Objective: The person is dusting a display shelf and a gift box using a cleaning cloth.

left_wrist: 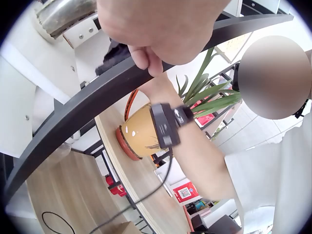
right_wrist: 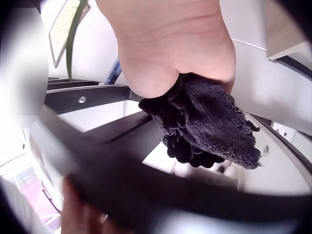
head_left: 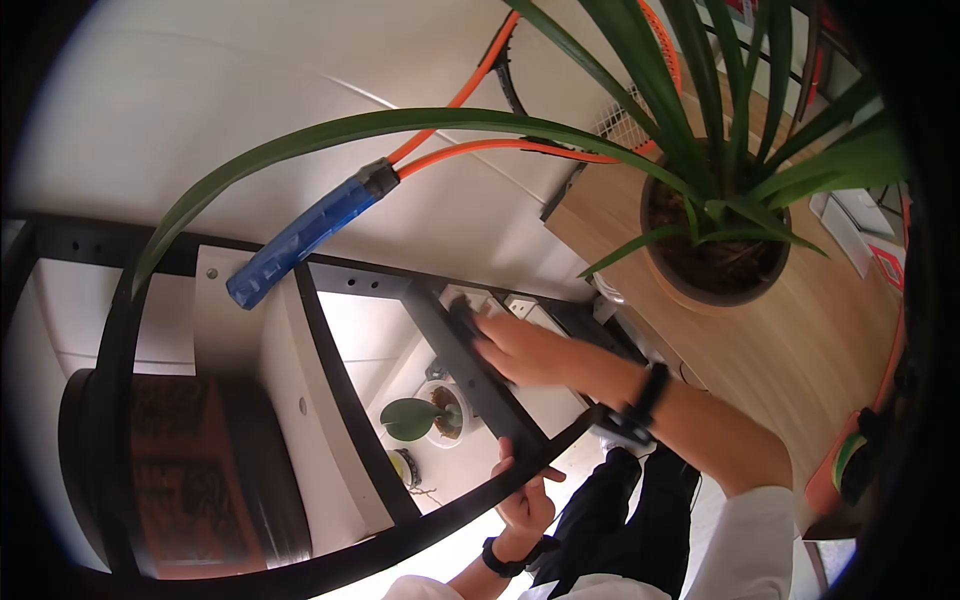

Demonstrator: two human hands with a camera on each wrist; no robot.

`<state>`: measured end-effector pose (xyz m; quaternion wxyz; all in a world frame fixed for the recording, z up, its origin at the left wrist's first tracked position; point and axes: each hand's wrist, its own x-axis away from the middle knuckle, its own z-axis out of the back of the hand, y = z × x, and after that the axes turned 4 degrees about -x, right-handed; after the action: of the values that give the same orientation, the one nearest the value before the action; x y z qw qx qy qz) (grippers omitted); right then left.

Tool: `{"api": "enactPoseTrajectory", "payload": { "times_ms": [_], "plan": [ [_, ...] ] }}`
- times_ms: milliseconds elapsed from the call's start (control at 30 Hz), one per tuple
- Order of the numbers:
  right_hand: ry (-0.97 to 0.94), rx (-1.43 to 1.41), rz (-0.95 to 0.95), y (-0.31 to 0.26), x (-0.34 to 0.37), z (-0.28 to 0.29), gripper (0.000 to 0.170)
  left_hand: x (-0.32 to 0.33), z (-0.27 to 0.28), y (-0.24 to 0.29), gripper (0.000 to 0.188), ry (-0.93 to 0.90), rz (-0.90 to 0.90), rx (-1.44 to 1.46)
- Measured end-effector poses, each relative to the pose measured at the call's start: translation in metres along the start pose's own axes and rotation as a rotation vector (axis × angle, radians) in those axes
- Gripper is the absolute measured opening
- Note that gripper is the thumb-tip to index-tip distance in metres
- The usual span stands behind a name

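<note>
My right hand (head_left: 530,350) holds a dark, fuzzy cloth (right_wrist: 214,122) against a black crossbar (head_left: 470,370) of a shelf rack. The cloth hangs bunched below the palm in the right wrist view; in the head view only a dark bit shows past the fingertips. Lower down, my left hand (head_left: 525,505) grips the rack's curved black front rail (left_wrist: 87,102), close to where the crossbar meets it. Its fingers (left_wrist: 141,57) curl over the rail in the left wrist view.
A dark lidded jar (head_left: 200,470) stands at the rack's left. Beneath the crossbar sits a small white-potted plant (head_left: 410,420). A racket with a blue handle (head_left: 310,235) leans over the rack. Long leaves arch from a large potted plant (head_left: 715,240) on a wooden cabinet (head_left: 620,215).
</note>
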<state>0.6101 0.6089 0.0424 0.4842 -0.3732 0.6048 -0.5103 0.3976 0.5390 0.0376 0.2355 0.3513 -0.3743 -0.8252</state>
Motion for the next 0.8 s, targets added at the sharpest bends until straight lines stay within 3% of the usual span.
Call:
{"api": "enactPoseTrajectory", "payload": {
  "times_ms": [100,200,300,367,400,433,700,800],
  "plan": [
    [-0.039,0.029,-0.107,-0.024,0.082,0.001,0.026,0.003,-0.001,-0.004,0.048,0.008,-0.026,-0.047],
    [0.289,0.01,0.016,-0.055,0.12,0.001,0.03,0.009,0.0,-0.008,0.046,-0.025,0.008,0.102],
    [0.275,0.09,0.149,-0.069,0.129,-0.001,0.04,0.005,0.002,-0.002,0.047,0.004,-0.006,0.061],
    [0.196,0.086,0.194,-0.09,0.132,0.003,0.04,0.011,0.006,-0.007,0.047,0.019,0.079,0.065],
    [0.193,0.063,0.223,-0.102,0.133,0.003,0.041,0.03,0.018,-0.012,0.041,-0.026,0.289,0.096],
    [0.189,0.042,0.255,-0.113,0.133,0.002,0.043,0.041,0.024,-0.013,0.038,-0.068,0.344,0.071],
    [-0.048,0.077,0.64,-0.172,0.078,0.018,0.054,0.028,0.013,-0.01,0.015,-0.109,0.096,-0.183],
    [0.129,0.161,0.734,-0.173,0.049,0.01,0.055,0.016,0.012,-0.003,0.01,-0.09,0.07,-0.206]
  ]
}}
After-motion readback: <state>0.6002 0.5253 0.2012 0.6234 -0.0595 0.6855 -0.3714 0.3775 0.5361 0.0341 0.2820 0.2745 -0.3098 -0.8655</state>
